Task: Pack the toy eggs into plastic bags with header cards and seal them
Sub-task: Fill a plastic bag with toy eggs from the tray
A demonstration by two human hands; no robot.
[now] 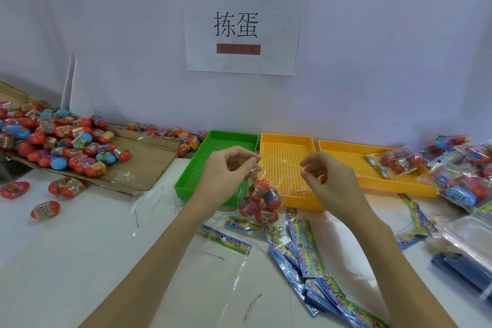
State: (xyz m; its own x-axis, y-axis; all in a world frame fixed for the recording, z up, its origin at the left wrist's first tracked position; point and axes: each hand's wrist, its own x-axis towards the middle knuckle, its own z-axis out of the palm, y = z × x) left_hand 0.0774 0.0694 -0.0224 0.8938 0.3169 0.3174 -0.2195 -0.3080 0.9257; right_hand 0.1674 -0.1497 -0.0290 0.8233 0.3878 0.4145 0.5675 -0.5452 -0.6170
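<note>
Cardboard sheet (pixel 149 165) at the worktop's left edge, flattened, its far end raised, carrying a heap of loose toy eggs (pixel 61 141), mostly red with some blue. A few stray eggs (pixel 45 209) lie on the white worktop (pixel 80 247) just off the cardboard's near edge; more sit along the back edge against the wall.

Green perforated tray (pixel 210 146) next, towards the back edge. Left hand (pixel 226 170) raised over its near right corner, thumb and forefinger pinched on the top edge of a clear plastic bag (pixel 282 176), other fingers curled. Bag hangs between both hands, in front of the green tray and the first yellow tray (pixel 287 146); its lower end holds several packed eggs (pixel 262 204), red and one blue-banded, just above the worktop. Right hand (pixel 330 181) pinches the bag's other top corner, fingers curled in, over the yellow tray's near right part.

Below the bag, a scatter of header cards (pixel 303 253) and empty bags with header cards (pixel 226 238), running towards the near edge.

Second yellow tray (pixel 351 152) to the right, one sealed pack of eggs (pixel 396 161) lying in it. Pile of finished packs (pixel 463 176) at the worktop's right edge, overlapping that tray's right end. Paper sign (pixel 245 26) on the wall above the trays.
</note>
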